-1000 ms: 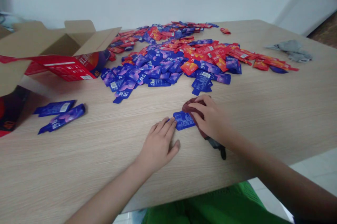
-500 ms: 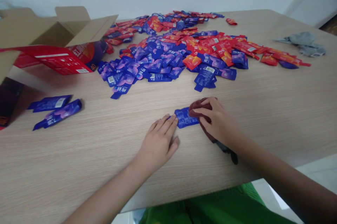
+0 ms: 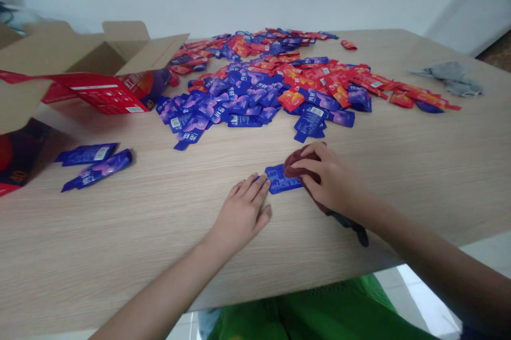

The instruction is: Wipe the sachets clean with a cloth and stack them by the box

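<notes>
Maroon cloth (image 3: pixel 293 166); blue packet (image 3: pixel 278 180) beneath

Here it's blue sachet (image 3: pixel 275 180) w/ wht print | maroon cloth (image 3: pixel 293 159) | blue-purp pkts (image 3: pixel 239 100) | red-orng pkts (image 3: pixel 333 82) | red/navy box (image 3: pixel 107 98), tan inside | pale woodgrain tbl (image 3: pixel 159 223)

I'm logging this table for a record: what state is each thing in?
Left hand: open, fingertips on the blue packet
Right hand: gripping the brown cloth
Blue packet: lying flat, partly covered
Brown cloth: bunched
Box: open, flaps spread
Two packets: lying near the box
Packet pile: loose, spread out
Gray cloth: crumpled
</notes>
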A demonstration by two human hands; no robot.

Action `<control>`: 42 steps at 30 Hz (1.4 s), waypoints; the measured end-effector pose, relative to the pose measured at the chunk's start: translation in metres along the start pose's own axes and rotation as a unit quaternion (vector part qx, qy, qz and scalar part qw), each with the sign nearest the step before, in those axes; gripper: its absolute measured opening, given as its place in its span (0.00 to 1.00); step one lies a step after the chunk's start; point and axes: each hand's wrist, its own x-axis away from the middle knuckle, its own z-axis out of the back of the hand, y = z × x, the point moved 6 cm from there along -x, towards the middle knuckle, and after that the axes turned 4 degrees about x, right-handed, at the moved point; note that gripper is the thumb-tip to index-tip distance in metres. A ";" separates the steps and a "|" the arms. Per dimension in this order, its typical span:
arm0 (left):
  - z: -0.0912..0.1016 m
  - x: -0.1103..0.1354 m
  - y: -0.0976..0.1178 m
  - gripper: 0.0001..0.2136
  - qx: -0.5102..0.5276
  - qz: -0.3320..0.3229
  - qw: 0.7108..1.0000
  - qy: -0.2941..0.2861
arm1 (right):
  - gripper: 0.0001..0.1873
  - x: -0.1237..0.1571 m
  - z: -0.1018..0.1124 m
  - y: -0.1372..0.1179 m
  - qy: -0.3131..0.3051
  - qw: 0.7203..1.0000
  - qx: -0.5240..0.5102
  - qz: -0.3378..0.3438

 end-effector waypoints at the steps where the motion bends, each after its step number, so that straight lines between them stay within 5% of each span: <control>1: -0.001 0.000 0.000 0.24 -0.003 0.002 1.000 0.000 | 0.13 -0.001 -0.004 -0.011 -0.008 1.000 0.003 0.030; 6: -0.003 0.001 -0.002 0.24 -0.004 0.004 1.000 -0.004 | 0.14 0.000 -0.027 -0.033 -0.050 0.996 0.015 0.078; 25: 0.000 0.000 0.001 0.24 0.006 0.011 1.000 -0.012 | 0.13 0.024 -0.020 0.038 -0.014 0.996 -0.001 -0.090; 30: 0.001 0.000 0.000 0.23 0.002 0.005 1.000 -0.017 | 0.12 0.020 -0.014 0.054 -0.048 0.994 -0.024 -0.091; 36: -0.002 0.006 0.005 0.24 -0.004 -0.025 1.000 -0.015 | 0.13 -0.001 0.007 0.015 -0.002 0.999 -0.011 -0.048; 42: -0.003 0.004 0.011 0.22 -0.023 0.004 1.000 0.002 | 0.13 -0.003 -0.028 -0.035 -0.029 0.999 0.021 0.015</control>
